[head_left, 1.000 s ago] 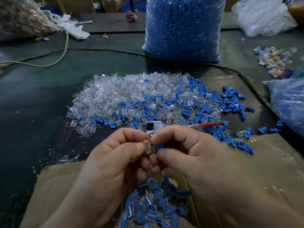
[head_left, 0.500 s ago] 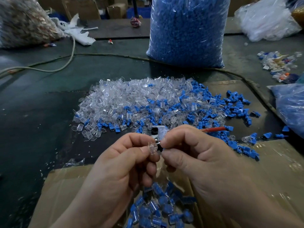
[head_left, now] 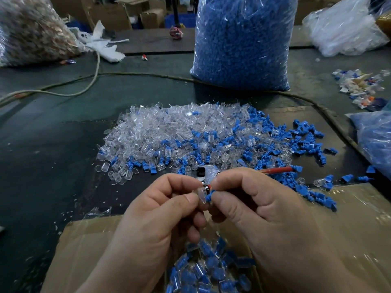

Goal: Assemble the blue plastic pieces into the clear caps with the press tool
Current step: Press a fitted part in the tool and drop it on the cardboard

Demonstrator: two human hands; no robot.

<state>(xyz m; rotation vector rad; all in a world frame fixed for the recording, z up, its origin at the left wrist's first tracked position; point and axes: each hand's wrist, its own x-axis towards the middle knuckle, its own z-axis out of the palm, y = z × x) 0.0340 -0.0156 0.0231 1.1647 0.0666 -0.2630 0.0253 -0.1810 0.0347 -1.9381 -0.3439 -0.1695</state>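
Note:
My left hand (head_left: pixel 160 210) pinches a clear cap (head_left: pixel 201 193) between thumb and forefinger. My right hand (head_left: pixel 254 204) pinches a blue plastic piece (head_left: pixel 209 196), its tip against the cap's open end. Just behind my fingers lies the metal press tool (head_left: pixel 206 172) with a red handle (head_left: pixel 277 170) pointing right. A pile of clear caps (head_left: pixel 169 132) spreads over the dark table, with loose blue pieces (head_left: pixel 275 140) mixed in and to its right. Below my hands, a cardboard box (head_left: pixel 84 246) holds several assembled blue-and-clear parts (head_left: pixel 203 269).
A tall clear bag of blue pieces (head_left: pixel 241 39) stands behind the pile. A cable (head_left: pixel 88 81) runs across the table. Another blue-filled bag (head_left: pixel 376 140) sits at the right edge, a bag of brownish parts (head_left: pixel 31 30) far left, mixed scraps (head_left: pixel 359 85) far right.
My hands have brought the blue piece and the clear cap together, end to end. The view has shifted slightly downward; the piles have not moved.

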